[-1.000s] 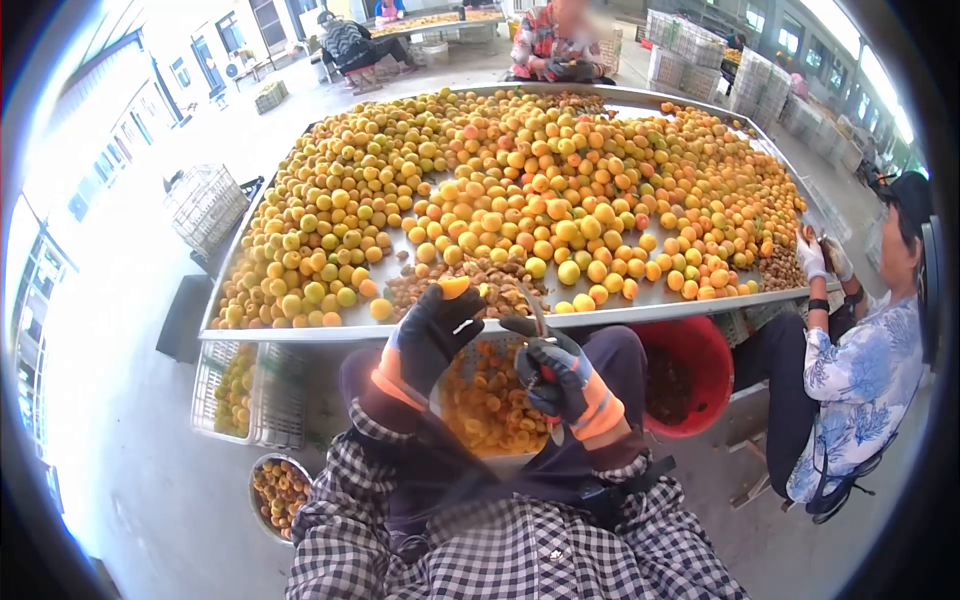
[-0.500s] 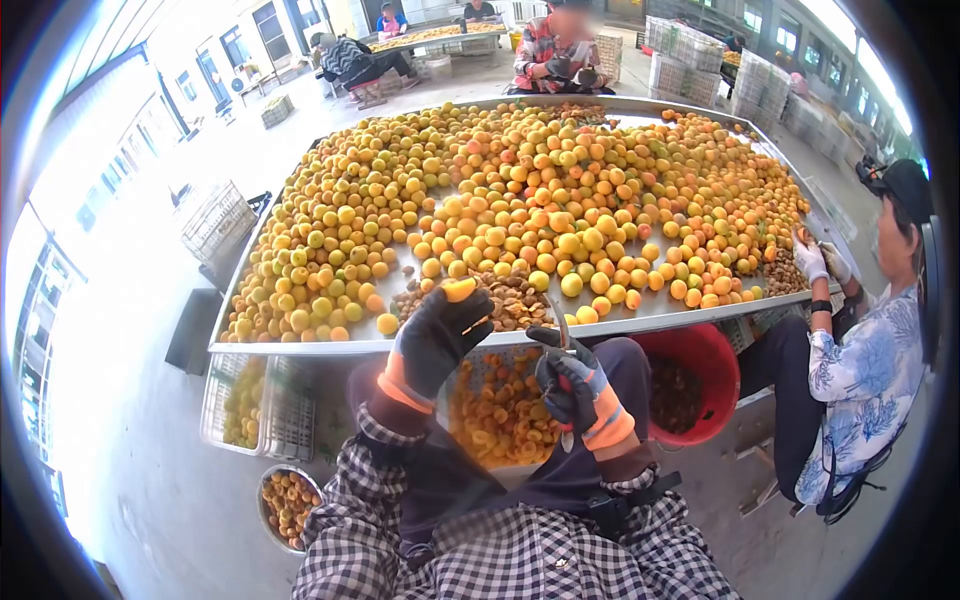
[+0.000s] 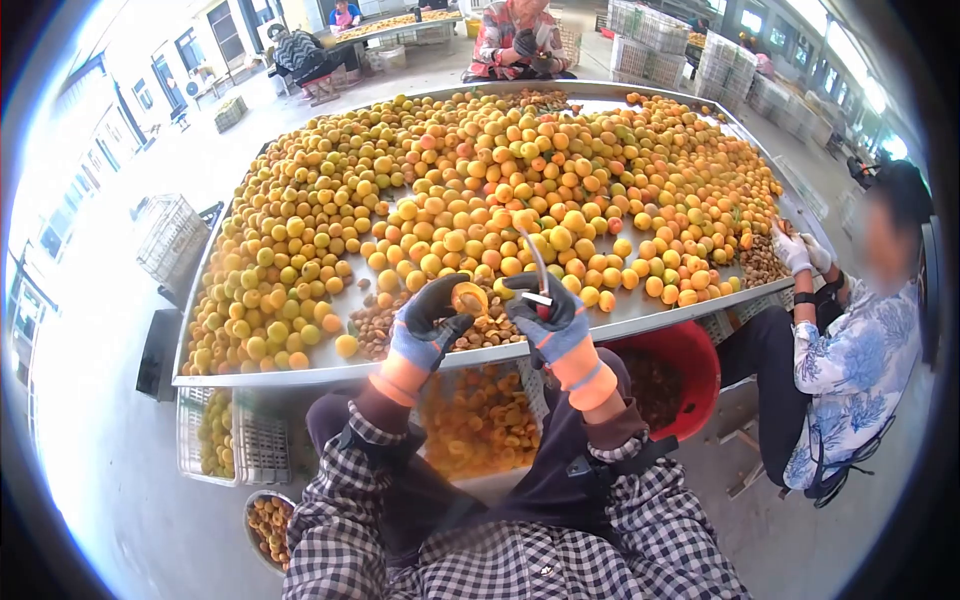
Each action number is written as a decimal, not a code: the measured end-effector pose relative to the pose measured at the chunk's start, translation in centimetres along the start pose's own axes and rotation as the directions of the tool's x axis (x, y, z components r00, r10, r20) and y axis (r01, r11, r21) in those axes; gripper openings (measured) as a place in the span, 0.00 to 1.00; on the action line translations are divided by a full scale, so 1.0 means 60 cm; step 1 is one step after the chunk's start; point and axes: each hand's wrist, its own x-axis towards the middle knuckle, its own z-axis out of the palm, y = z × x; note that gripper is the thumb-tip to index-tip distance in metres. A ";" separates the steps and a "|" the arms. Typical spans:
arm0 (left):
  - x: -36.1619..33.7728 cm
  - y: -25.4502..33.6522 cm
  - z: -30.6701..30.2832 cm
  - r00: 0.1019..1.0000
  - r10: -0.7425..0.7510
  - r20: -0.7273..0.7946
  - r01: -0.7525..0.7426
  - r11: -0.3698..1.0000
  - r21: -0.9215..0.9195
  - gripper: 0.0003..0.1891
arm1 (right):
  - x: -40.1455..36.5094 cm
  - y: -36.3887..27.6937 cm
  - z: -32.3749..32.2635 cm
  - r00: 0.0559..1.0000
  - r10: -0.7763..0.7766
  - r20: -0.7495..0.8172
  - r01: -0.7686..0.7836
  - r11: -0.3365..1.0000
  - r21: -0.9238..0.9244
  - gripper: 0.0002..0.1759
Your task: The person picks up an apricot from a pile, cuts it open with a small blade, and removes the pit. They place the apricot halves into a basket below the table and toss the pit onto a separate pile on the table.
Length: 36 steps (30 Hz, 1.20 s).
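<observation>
My left hand (image 3: 428, 328), in a dark glove with a grey-blue back and orange cuff, pinches an opened apricot (image 3: 468, 298), its hollow side showing. Close beside it, my gloved right hand (image 3: 556, 330) is closed around a small knife (image 3: 533, 262) whose thin curved blade points up. Both hands are over the near edge of a metal table (image 3: 290, 378) heaped with whole apricots (image 3: 470, 215). Brown apricot pits (image 3: 375, 325) lie in a pile just behind my hands. Below, between my knees, are many apricot halves (image 3: 480, 420) in a container.
A red bucket (image 3: 702, 375) stands right of my knee. A co-worker in white gloves (image 3: 795, 250) sits at the right edge, another person (image 3: 510, 45) across the table. White crates (image 3: 262, 440) and a metal bowl (image 3: 250, 520) are on the left floor.
My view has shifted, and both hands have come up over the table edge. The apricot in my left hand now shows its hollow inside. The knife blade stands clearer above my right hand.
</observation>
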 end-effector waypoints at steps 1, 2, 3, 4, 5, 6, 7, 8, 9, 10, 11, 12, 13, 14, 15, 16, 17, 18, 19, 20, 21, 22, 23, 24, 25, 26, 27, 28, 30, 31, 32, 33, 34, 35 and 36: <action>0.007 -0.004 -0.002 0.996 0.084 0.002 -0.082 0.969 0.233 0.27 | 0.003 -0.003 0.005 1.000 0.005 0.016 -0.004 0.998 -0.058 0.20; 0.016 -0.007 -0.004 0.986 0.167 0.023 -0.159 0.877 0.454 0.27 | 0.012 -0.004 0.010 0.999 0.010 0.034 -0.007 0.993 -0.114 0.18; 0.021 -0.007 -0.010 0.985 0.168 0.043 -0.165 0.826 0.539 0.27 | 0.014 0.005 0.016 1.000 0.024 0.020 -0.021 0.990 -0.136 0.15; 0.025 -0.012 -0.014 0.985 0.166 0.040 -0.161 0.828 0.537 0.27 | 0.020 0.014 0.019 0.999 0.028 0.020 -0.025 0.990 -0.138 0.15; 0.025 -0.018 -0.018 0.988 0.154 0.027 -0.148 0.864 0.481 0.27 | 0.023 0.024 0.024 1.000 -0.012 0.024 0.017 0.978 -0.207 0.15; 0.022 -0.022 -0.019 0.990 0.139 0.013 -0.131 0.898 0.420 0.28 | 0.022 0.031 0.027 0.998 -0.049 0.032 0.056 0.959 -0.277 0.14; 0.020 -0.024 -0.021 0.991 0.133 0.006 -0.121 0.882 0.455 0.28 | 0.022 0.035 0.031 0.999 -0.027 0.022 0.032 0.969 -0.246 0.15; 0.019 -0.022 -0.024 0.993 0.122 0.002 -0.110 0.885 0.453 0.28 | 0.021 0.039 0.033 1.000 -0.015 0.022 0.020 0.969 -0.246 0.15; 0.018 -0.020 -0.023 0.988 0.153 0.014 -0.138 0.844 0.519 0.28 | 0.022 0.044 0.032 0.999 0.006 0.033 0.004 0.955 -0.295 0.16; 0.014 -0.018 -0.022 0.983 0.181 0.031 -0.166 0.798 0.579 0.28 | 0.018 0.050 0.033 0.999 0.029 0.042 -0.013 0.938 -0.347 0.16; 0.011 -0.013 -0.020 0.980 0.197 0.027 -0.173 0.779 0.603 0.28 | 0.016 0.060 0.035 0.998 0.041 0.044 -0.023 0.934 -0.357 0.16; 0.007 -0.013 -0.024 0.981 0.191 0.023 -0.166 0.782 0.601 0.28 | 0.013 0.066 0.039 0.998 0.049 0.046 -0.029 0.933 -0.358 0.16; 0.007 -0.012 -0.026 0.979 0.199 0.037 -0.179 0.764 0.620 0.28 | 0.012 0.068 0.041 0.998 0.044 0.045 -0.026 0.940 -0.341 0.16; 0.008 -0.011 -0.026 0.976 0.209 0.053 -0.194 0.744 0.639 0.28 | 0.012 0.066 0.045 0.998 0.037 0.042 -0.022 0.946 -0.323 0.17; 0.009 -0.009 -0.026 0.980 0.193 0.050 -0.180 0.748 0.639 0.28 | 0.012 0.068 0.049 0.998 0.036 0.043 -0.021 0.947 -0.322 0.17; 0.010 -0.008 -0.026 0.979 0.198 0.051 -0.184 0.746 0.640 0.28 | 0.013 0.071 0.053 0.999 0.043 0.029 -0.034 0.964 -0.262 0.17; 0.013 -0.008 -0.026 0.974 0.217 0.071 -0.209 0.720 0.662 0.28 | 0.018 0.075 0.056 0.999 0.047 0.017 -0.042 0.978 -0.204 0.17; 0.015 -0.009 -0.027 0.968 0.234 0.090 -0.231 0.694 0.682 0.28 | 0.021 0.078 0.058 0.999 0.039 0.018 -0.035 0.978 -0.208 0.17; 0.018 -0.010 -0.033 0.972 0.208 0.111 -0.226 0.684 0.693 0.28 | 0.027 0.081 0.061 1.000 0.020 0.010 -0.017 0.975 -0.221 0.17; 0.025 -0.008 -0.035 0.970 0.217 0.111 -0.232 0.681 0.694 0.28 | 0.033 0.086 0.062 1.000 0.003 0.002 -0.002 0.973 -0.232 0.17; 0.028 -0.005 -0.038 0.956 0.252 0.147 -0.276 0.616 0.738 0.28 | 0.039 0.096 0.062 1.000 -0.031 0.006 0.031 0.963 -0.267 0.17; 0.030 -0.004 -0.041 0.941 0.283 0.184 -0.316 0.545 0.777 0.28 | 0.046 0.104 0.062 0.999 -0.031 0.011 0.033 0.963 -0.267 0.17; 0.031 0.002 -0.043 0.944 0.266 0.197 -0.312 0.519 0.796 0.28 | 0.057 0.104 0.062 0.999 -0.041 0.023 0.046 0.944 -0.327 0.16; 0.031 0.003 -0.044 0.944 0.267 0.195 -0.311 0.520 0.796 0.28 | 0.064 0.105 0.061 0.998 -0.047 0.033 0.056 0.921 -0.386 0.16; 0.032 0.003 -0.047 0.945 0.266 0.192 -0.304 0.493 0.815 0.28 | 0.068 0.106 0.059 0.999 -0.030 0.028 0.038 0.905 -0.425 0.14; 0.033 0.003 -0.051 0.946 0.265 0.188 -0.296 0.464 0.835 0.28 | 0.072 0.109 0.058 0.999 -0.029 0.030 0.039 0.906 -0.422 0.14; 0.031 0.001 -0.055 0.947 0.262 0.185 -0.291 0.461 0.838 0.28 | 0.075 0.116 0.059 1.000 0.005 0.026 0.004 0.933 -0.359 0.13; 0.028 -0.002 -0.060 0.960 0.247 0.131 -0.240 0.486 0.841 0.28 | 0.077 0.124 0.060 0.999 0.043 0.025 -0.033 0.955 -0.294 0.12; 0.025 -0.017 -0.069 0.971 0.226 0.071 -0.181 0.513 0.839 0.28 | 0.076 0.150 0.054 0.999 0.047 0.024 -0.038 0.956 -0.290 0.12; 0.023 -0.031 -0.078 0.983 0.181 0.002 -0.125 0.671 0.730 0.28 | 0.073 0.163 0.050 0.995 0.098 0.007 -0.093 0.965 -0.244 0.12; 0.021 -0.048 -0.088 0.990 0.124 -0.061 -0.064 0.803 0.593 0.28 | 0.071 0.171 0.048 0.989 0.151 -0.006 -0.149 0.969 -0.196 0.12; 0.022 -0.064 -0.098 0.994 0.062 -0.095 -0.010 0.879 0.476 0.28 | 0.068 0.178 0.046 0.985 0.170 -0.016 -0.171 0.979 -0.113 0.12; 0.021 -0.078 -0.108 0.993 0.059 -0.100 -0.004 0.877 0.480 0.28 | 0.066 0.184 0.043 0.985 0.174 -0.010 -0.174 0.979 -0.108 0.12; 0.022 -0.077 -0.112 0.988 -0.030 -0.150 0.067 0.966 0.248 0.29 | 0.065 0.181 0.041 0.980 0.198 -0.008 -0.198 0.975 -0.099 0.11; 0.026 -0.075 -0.116 0.977 -0.121 -0.175 0.123 0.992 0.000 0.29 | 0.068 0.177 0.040 0.976 0.216 -0.005 -0.215 0.972 -0.092 0.11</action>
